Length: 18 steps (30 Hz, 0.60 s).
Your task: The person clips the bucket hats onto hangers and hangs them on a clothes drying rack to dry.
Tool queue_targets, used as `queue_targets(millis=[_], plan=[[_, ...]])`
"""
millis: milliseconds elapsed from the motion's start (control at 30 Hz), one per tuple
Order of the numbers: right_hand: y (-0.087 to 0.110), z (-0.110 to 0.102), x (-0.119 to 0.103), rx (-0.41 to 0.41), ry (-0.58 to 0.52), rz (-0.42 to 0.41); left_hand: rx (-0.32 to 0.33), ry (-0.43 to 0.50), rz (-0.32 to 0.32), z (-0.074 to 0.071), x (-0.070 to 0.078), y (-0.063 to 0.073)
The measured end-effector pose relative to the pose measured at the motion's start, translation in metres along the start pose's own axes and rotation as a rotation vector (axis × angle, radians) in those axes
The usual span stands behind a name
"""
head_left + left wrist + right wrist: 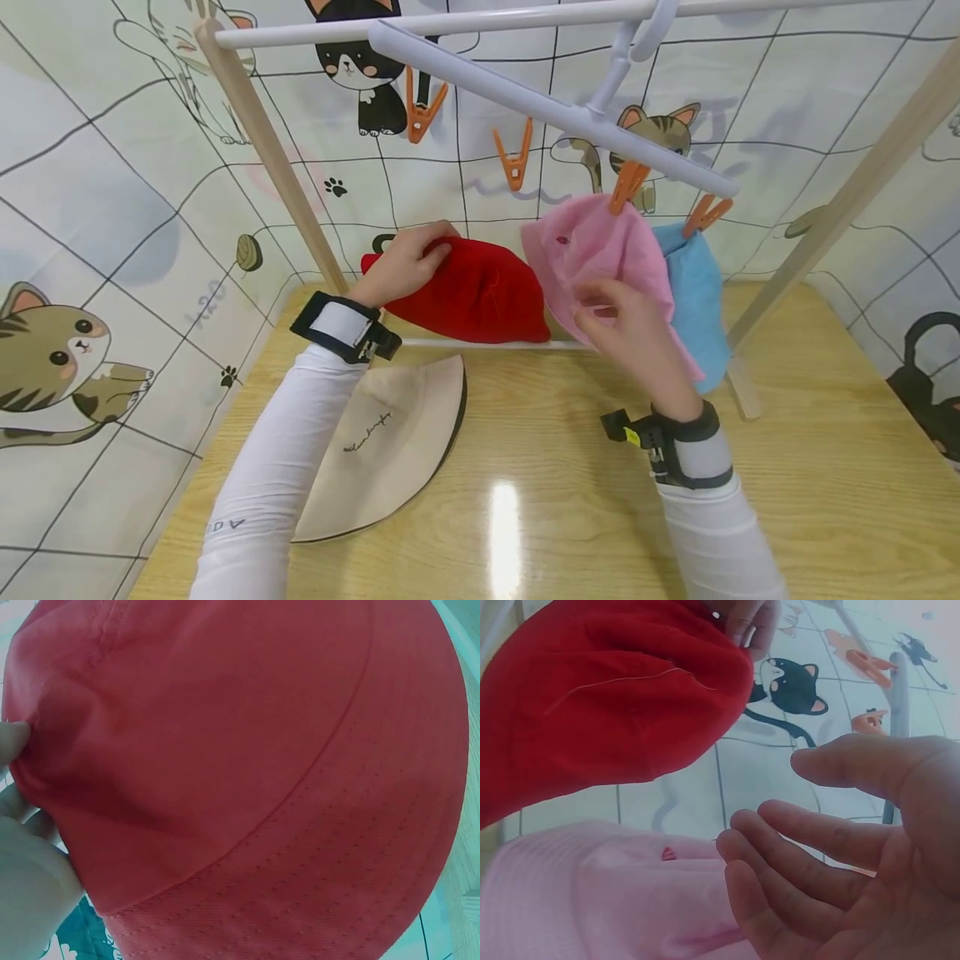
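My left hand [408, 265] pinches the crown of a red hat [483, 292], thumb on the near side, and holds it up below the hanger. The left wrist view shows the stitched brim [360, 847] of this hat spreading to the right. In front of a pink bucket hat [573, 237] is my right hand [630, 329], its fingers spread and loosely bent with nothing between them. An orange clip [628, 185] fastens the pink hat to a white hanger [517, 98]. Beside it a blue hat [697, 304] hangs from another orange clip [707, 214].
Two more orange clips [515, 158] [423, 117] dangle near the hanger's left part. The hanger hooks over a white rail [480, 21] between wooden posts [273, 154]. A beige hat [390, 442] with dark edging lies on the wooden table [562, 517]. Cat-print fabric [135, 208] lines the back and side.
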State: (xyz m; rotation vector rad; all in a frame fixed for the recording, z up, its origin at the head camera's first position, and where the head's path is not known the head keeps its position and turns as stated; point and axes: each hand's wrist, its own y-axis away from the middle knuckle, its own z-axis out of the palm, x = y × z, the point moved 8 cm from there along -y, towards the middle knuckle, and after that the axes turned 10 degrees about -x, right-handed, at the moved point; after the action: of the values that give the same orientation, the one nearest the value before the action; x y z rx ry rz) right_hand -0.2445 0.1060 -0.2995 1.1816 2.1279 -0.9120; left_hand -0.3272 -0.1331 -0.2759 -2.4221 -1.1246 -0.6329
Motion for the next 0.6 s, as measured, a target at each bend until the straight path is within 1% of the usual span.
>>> queue_targets(millis=[133,333,500,600], plan=[[-0.009,-0.005,-0.011,0.017,0.021,-0.038,0.003,0.011,0.004,0.000,0.002,0.000],[-0.023,-0.019,-0.038,0.060,0.070,-0.095,0.004,0.012,0.023,0.000,0.007,-0.004],[-0.037,-0.029,-0.060,0.080,0.136,-0.108,-0.006,0.020,0.046,0.000,0.012,-0.009],[-0.044,-0.032,-0.068,0.080,0.163,-0.089,-0.012,0.008,0.063,-0.001,0.015,-0.012]])
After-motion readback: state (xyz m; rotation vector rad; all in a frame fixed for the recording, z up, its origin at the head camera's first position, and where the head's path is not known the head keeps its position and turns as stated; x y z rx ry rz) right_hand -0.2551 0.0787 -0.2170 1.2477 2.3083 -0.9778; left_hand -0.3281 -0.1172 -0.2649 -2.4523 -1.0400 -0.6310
